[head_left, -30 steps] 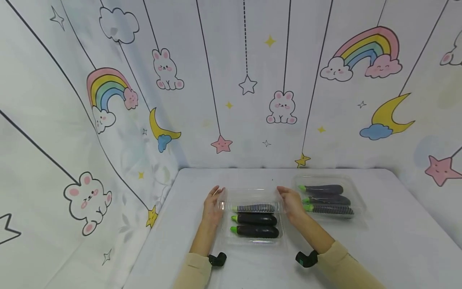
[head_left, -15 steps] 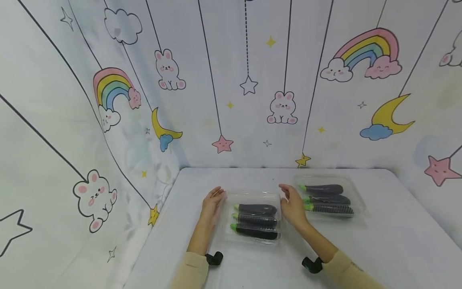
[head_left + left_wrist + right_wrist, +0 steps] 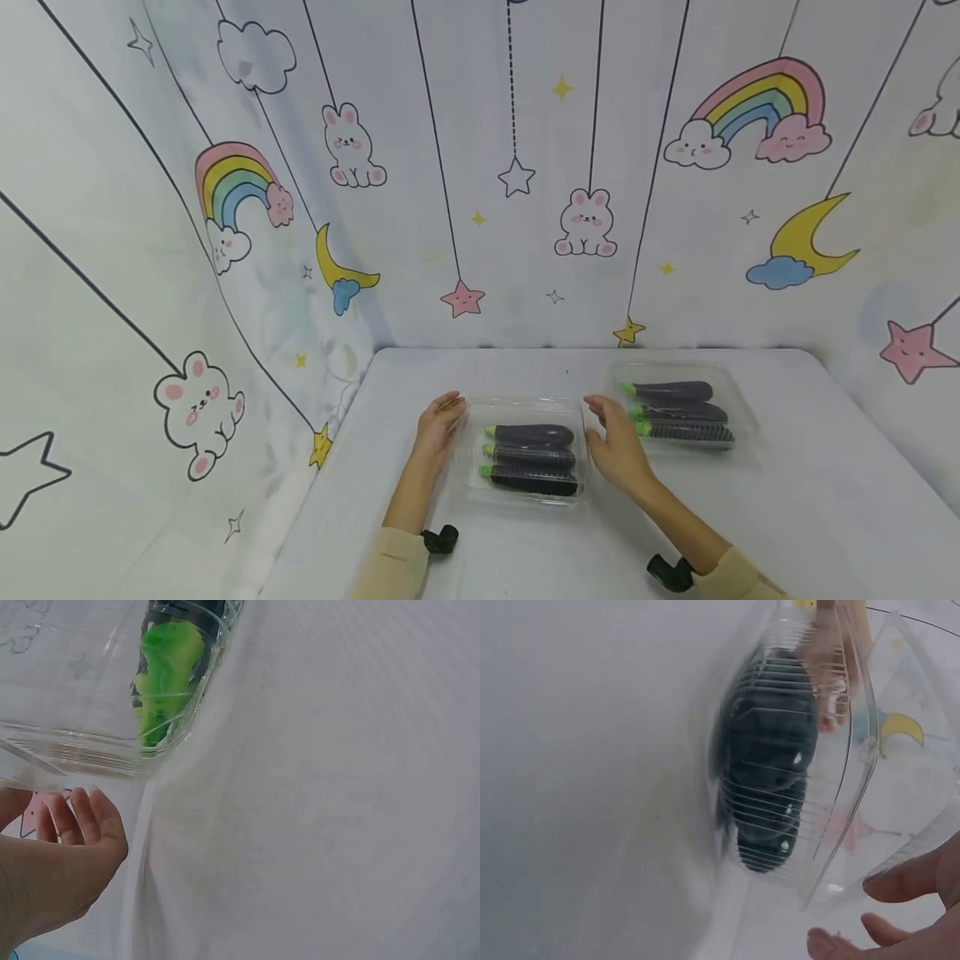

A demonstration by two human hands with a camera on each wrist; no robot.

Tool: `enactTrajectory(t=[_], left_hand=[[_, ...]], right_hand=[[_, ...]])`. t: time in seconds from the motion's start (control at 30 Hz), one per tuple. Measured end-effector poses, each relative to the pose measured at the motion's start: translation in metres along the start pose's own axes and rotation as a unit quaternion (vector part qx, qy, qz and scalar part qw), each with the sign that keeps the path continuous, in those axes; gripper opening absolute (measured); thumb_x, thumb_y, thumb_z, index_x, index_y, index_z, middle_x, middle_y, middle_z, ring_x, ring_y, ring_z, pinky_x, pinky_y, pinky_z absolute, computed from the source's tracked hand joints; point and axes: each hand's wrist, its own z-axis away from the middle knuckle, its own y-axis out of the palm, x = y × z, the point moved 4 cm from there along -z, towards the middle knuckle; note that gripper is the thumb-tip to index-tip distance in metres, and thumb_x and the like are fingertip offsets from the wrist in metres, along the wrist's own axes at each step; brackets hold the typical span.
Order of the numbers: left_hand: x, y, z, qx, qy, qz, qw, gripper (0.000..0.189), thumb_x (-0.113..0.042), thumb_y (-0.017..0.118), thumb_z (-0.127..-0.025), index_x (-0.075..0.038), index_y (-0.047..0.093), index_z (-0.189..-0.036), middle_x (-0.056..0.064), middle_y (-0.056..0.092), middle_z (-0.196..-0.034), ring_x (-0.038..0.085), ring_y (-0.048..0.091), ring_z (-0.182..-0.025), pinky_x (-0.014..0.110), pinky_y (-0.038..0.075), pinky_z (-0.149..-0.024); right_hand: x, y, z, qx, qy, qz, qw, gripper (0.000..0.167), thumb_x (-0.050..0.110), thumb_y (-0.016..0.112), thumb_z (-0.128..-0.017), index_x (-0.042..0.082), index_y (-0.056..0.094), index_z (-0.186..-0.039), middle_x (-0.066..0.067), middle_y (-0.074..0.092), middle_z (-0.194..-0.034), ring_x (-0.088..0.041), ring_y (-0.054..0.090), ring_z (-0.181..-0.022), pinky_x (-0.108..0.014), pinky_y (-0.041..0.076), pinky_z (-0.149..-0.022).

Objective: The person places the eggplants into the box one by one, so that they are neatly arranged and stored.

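Note:
A clear hinged plastic box [image 3: 525, 408] lies in front of me with three dark eggplants [image 3: 532, 480] inside, their green stem ends to the left. Its lid [image 3: 922, 750] is folded over them and stands at a slant to the base in the right wrist view. My left hand [image 3: 438, 427] is at the box's left side, fingers loosely bent; in the left wrist view its thumb is right at the plastic edge. On the right, my right hand [image 3: 617, 446] has its thumb and fingers apart, the thumb tip close to the lid's corner.
A second clear box [image 3: 741, 402] with three eggplants [image 3: 675, 392] sits to the back right, close to my right hand. Both boxes are on a white-covered table [image 3: 517, 554]. A printed cloth backdrop [image 3: 420, 125] rises behind and to the left.
The lid, raised at the back a second ago, has come down over the eggplants. My right hand has let go of its edge and drawn slightly back; the left hand's fingers have loosened.

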Motion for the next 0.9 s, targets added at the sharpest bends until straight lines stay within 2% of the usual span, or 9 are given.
enactTrajectory(t=[0.17, 0.27, 0.37, 0.5, 0.7, 0.9], left_hand=[[-0.002, 0.0, 0.002, 0.024, -0.002, -0.004, 0.9997, 0.053, -0.005, 0.061, -0.104, 0.01, 0.04, -0.15, 0.019, 0.053, -0.141, 0.031, 0.053, -0.13, 0.049, 0.035, -0.12], [-0.004, -0.002, 0.005, 0.032, -0.011, -0.011, 0.9994, 0.053, -0.004, 0.061, -0.103, 0.009, 0.04, -0.15, 0.017, 0.055, -0.138, 0.024, 0.057, -0.124, 0.045, 0.039, -0.117], [-0.006, -0.006, 0.011, 0.04, -0.013, -0.041, 0.9983, 0.052, -0.005, 0.062, -0.103, 0.007, 0.043, -0.149, 0.015, 0.059, -0.136, 0.021, 0.059, -0.12, 0.04, 0.046, -0.109], [-0.009, -0.011, 0.024, 0.062, -0.012, -0.084, 0.9945, 0.051, -0.008, 0.06, -0.104, 0.006, 0.043, -0.15, 0.019, 0.056, -0.141, 0.027, 0.056, -0.127, 0.038, 0.048, -0.104], [-0.013, -0.015, 0.049, 0.098, -0.012, -0.135, 0.986, 0.057, -0.015, 0.058, -0.106, 0.006, 0.036, -0.154, 0.026, 0.048, -0.149, 0.034, 0.051, -0.134, 0.049, 0.044, -0.112], [-0.016, -0.019, 0.072, 0.086, -0.018, -0.143, 0.9858, 0.058, -0.014, 0.058, -0.106, 0.006, 0.034, -0.155, 0.028, 0.048, -0.149, 0.036, 0.052, -0.134, 0.052, 0.044, -0.113]], right_hand=[[0.001, -0.004, 0.009, 0.018, 0.007, -0.006, 0.9998, 0.049, -0.011, 0.063, -0.093, -0.01, 0.05, -0.14, -0.031, 0.052, -0.142, -0.049, 0.057, -0.13, -0.057, 0.047, -0.109], [0.001, -0.007, 0.014, 0.028, 0.011, -0.009, 0.9995, 0.051, -0.009, 0.064, -0.094, -0.009, 0.048, -0.142, -0.031, 0.05, -0.144, -0.049, 0.058, -0.129, -0.057, 0.048, -0.109], [0.001, -0.009, 0.02, 0.042, 0.026, -0.017, 0.9986, 0.053, -0.005, 0.066, -0.095, -0.007, 0.046, -0.144, -0.03, 0.048, -0.147, -0.047, 0.06, -0.128, -0.055, 0.049, -0.108], [0.0, -0.012, 0.027, 0.067, 0.058, -0.038, 0.9953, 0.055, 0.0, 0.066, -0.098, -0.003, 0.044, -0.148, -0.027, 0.046, -0.152, -0.042, 0.063, -0.126, -0.047, 0.051, -0.107], [0.002, -0.017, 0.04, 0.095, 0.104, -0.054, 0.9886, 0.056, 0.008, 0.066, -0.101, 0.003, 0.042, -0.151, -0.023, 0.045, -0.156, -0.036, 0.065, -0.126, -0.042, 0.055, -0.103], [0.003, -0.02, 0.048, 0.104, 0.11, -0.061, 0.9866, 0.056, 0.009, 0.07, -0.099, 0.002, 0.045, -0.149, -0.023, 0.053, -0.15, -0.032, 0.07, -0.115, -0.035, 0.061, -0.091]])
